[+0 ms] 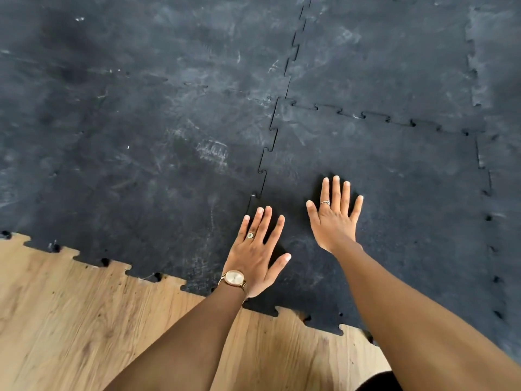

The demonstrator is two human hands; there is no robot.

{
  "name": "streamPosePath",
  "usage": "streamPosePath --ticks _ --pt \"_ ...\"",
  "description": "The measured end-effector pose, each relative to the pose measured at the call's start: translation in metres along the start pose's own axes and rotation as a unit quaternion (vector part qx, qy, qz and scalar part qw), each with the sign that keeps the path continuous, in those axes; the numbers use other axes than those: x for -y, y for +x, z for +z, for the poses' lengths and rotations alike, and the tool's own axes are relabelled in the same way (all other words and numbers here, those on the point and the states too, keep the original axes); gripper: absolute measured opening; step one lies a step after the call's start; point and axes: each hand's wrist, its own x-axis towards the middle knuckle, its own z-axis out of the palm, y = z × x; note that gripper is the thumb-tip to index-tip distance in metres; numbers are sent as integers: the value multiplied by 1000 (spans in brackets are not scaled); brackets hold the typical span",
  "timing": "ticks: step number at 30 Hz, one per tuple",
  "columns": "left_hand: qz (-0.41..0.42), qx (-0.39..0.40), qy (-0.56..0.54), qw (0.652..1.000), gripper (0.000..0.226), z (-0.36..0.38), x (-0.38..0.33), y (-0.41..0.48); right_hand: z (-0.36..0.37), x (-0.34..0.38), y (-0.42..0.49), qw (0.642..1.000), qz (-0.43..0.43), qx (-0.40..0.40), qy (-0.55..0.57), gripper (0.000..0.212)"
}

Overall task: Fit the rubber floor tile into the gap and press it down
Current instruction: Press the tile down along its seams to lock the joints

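Note:
The black rubber floor tile [394,198] with jigsaw edges lies flat among the other dark tiles, its left and far seams interlocked with its neighbours. My left hand [258,253], with a ring and a gold watch, rests palm down with fingers spread on the tile's near left part, close to the left seam [263,167]. Further in on the same tile, my right hand [335,218], also ringed, lies flat with its fingers spread. Neither hand holds anything.
Scuffed black rubber tiles [141,122] cover the floor to the left, ahead and to the right. Bare wooden floor [70,320] shows at the near left, meeting the toothed tile edge [158,276]. A dark shape [377,382] sits at the bottom edge.

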Motion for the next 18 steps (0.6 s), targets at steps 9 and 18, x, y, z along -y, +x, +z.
streamPosePath --ticks 9,18 --pt "2 3 -2 1000 73 -2 0 1 0 -1 -1 1000 1 -1 0 63" --pt "-29 -18 -25 999 69 -1 -9 -7 36 -12 -64 993 -1 -116 9 66"
